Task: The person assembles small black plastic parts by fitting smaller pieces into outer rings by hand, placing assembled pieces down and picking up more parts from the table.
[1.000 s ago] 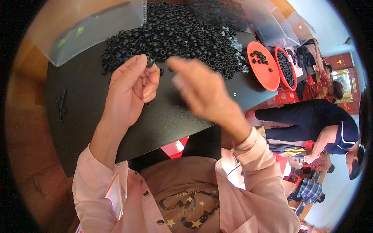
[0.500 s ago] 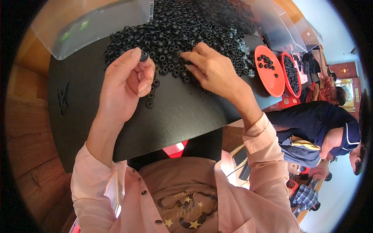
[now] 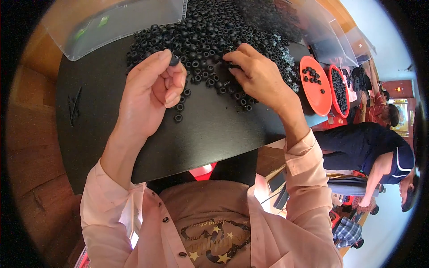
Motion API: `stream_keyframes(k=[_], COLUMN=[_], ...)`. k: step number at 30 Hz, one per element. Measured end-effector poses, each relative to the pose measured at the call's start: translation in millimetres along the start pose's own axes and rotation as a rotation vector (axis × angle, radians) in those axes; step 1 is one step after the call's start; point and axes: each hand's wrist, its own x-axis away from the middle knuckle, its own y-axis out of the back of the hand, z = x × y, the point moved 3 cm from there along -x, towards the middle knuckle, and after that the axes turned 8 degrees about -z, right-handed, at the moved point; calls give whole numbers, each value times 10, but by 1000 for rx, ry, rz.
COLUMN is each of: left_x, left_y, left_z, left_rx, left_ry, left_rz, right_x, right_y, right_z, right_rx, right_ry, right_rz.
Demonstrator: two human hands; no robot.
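Between the thumb and forefinger of my left hand is a small round black piece, rounded on the outside like a bushing or cap. The other fingers of that hand curl loosely below it. My right hand reaches down at the near edge of a big heap of black ring-shaped pieces. Its fingertips are bent in among the pieces, and what lies between them is hidden. A few rings lie loose on the dark table beside my left hand.
Clear plastic bins lie tipped at the heap's far side. To the right are a red plate with some black pieces and a red basket full of them. Thin black sticks lie at left. Other people work at right.
My view has shifted slightly, so the table contents sit a little further right. My right hand has moved slightly among the rings, and several rings now show beneath it. My left hand keeps its pinch.
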Motion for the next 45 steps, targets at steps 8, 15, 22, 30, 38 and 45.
stream_keyframes(k=[8,15,22,30,38,45], left_x=[19,55,120,165,170,243], left_y=[-27,-73,-88,-234,-135,-208], left_z=[24,40,78,121,218,230], left_rx=[-35,-50,-131,-209,-278,-296], left_ry=[-3,31,46,38,-24,-48], left_rz=[4,-20,-86,-50,-96,-98], right_x=[-68,-42,-42,35,135,168], right_y=[-98,-144,-256,124,253,285], right_z=[173,226,208,381,606,766], right_rx=[-112,-11,-13,-294,-604,-688], right_ry=[75,82,110,-140,13,-5], right_rz=[27,99,-6,-104,-560,-503])
